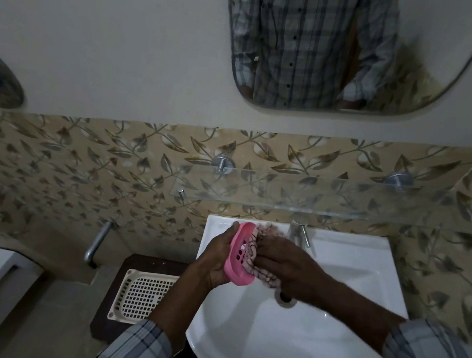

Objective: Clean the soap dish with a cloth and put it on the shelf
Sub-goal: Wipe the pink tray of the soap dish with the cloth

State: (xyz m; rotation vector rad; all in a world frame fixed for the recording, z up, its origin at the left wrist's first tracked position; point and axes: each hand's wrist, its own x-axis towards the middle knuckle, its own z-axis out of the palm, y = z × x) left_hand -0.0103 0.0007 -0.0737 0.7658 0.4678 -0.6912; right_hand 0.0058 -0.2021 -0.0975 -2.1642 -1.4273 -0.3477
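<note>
Bathroom wall tiled in a leaf pattern, with a mirror above and a glass shelf mounted over a white sink. Left hand grips a pink soap dish, held on edge above the sink's back left part, near the tap. Right hand, fingers curled, holds a bunched patterned cloth pressed against the dish's slotted face. White slotted tray lies left of the sink.
</note>
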